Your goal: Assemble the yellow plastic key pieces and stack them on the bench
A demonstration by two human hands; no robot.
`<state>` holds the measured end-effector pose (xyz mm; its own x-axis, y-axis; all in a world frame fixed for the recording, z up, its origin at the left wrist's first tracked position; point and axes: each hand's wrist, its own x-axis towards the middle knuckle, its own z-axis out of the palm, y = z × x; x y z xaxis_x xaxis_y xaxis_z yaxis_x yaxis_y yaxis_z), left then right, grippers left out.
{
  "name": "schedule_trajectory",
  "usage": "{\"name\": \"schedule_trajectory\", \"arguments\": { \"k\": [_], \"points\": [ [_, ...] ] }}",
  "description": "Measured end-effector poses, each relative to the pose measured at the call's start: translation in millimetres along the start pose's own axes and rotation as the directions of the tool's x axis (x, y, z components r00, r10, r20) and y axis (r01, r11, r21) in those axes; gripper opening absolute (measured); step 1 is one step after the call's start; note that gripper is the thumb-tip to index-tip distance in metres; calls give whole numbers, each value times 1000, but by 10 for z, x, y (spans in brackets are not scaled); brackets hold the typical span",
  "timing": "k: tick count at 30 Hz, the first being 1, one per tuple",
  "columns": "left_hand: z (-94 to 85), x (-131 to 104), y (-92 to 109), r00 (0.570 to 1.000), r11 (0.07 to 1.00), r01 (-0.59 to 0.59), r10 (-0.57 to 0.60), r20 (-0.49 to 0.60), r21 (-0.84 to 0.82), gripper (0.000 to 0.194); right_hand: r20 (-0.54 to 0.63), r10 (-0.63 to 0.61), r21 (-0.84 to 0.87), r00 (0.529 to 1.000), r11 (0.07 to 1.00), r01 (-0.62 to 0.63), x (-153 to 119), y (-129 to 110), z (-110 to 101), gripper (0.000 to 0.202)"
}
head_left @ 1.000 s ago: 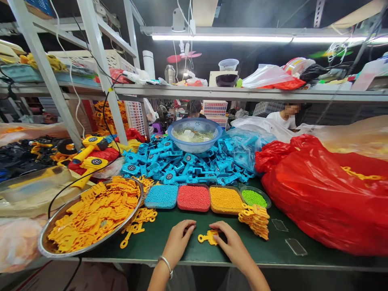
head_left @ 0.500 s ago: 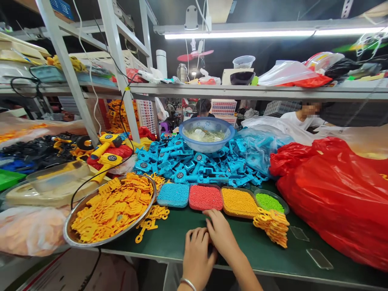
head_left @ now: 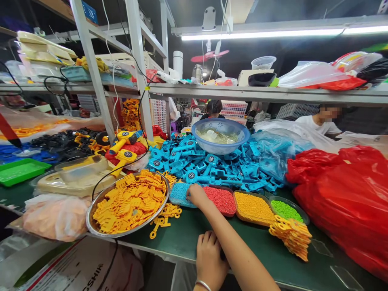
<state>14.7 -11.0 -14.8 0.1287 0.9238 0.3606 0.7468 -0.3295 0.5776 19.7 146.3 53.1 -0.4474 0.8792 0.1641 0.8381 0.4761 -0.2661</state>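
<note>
My right hand (head_left: pixel 198 195) reaches across to the tray of blue beads (head_left: pixel 178 193), its fingertips pinched together down at the beads. What sits between those fingertips is too small to make out. Nearer the table's front edge rests my left hand (head_left: pixel 210 254), a bangle on its wrist and the fingers curled over; anything inside them is hidden. Right of the blue beads stand trays of red beads (head_left: pixel 220 199) and yellow beads (head_left: pixel 254 206), then a round dish of green beads (head_left: pixel 286 210). A stack of yellow plastic parts (head_left: pixel 291 236) lies in front of these.
A metal basin (head_left: pixel 91 222) heaped with yellow parts stands at left, with loose yellow pieces (head_left: pixel 165 220) beside it. Behind the trays rises a pile of blue plastic parts (head_left: pixel 194 161) bearing a blue bowl (head_left: pixel 222 148). A large red bag (head_left: pixel 342 194) bulges at right.
My right hand has left my left hand's side and moved forward and left to the blue beads. My left hand stays near the table edge. The camera view has turned slightly left.
</note>
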Motion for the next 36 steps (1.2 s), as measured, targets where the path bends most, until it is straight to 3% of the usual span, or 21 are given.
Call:
{"name": "schedule_trajectory", "arguments": {
  "k": [5,10,15,18,21,28,36],
  "points": [
    [-61,13,25,1000,999,7,-7,-12,-32,22,-162,23,84,986,996,-9,-216,32,-120,8],
    [-111,23,57,999,997,-30,29,-19,-75,13,-331,141,204,933,976,-75,-864,183,-256,22],
    [-103,15,60,997,998,-50,48,-65,-27,12,-382,305,492,872,866,-87,-1695,428,-19,29],
    [-77,14,22,996,999,-52,53,-78,7,8,-334,391,555,857,817,-157,-1960,530,170,34],
    [-53,19,-20,996,998,-64,65,-59,24,6,-292,407,572,865,800,-184,-2014,550,240,31],
    [-76,27,3,999,999,-17,18,-27,40,2,-225,355,472,907,855,-217,-1970,521,186,29],
    [-132,43,-21,1000,1000,-1,1,24,-23,9,-220,368,499,903,838,-220,-2011,573,242,35]
  ]
}}
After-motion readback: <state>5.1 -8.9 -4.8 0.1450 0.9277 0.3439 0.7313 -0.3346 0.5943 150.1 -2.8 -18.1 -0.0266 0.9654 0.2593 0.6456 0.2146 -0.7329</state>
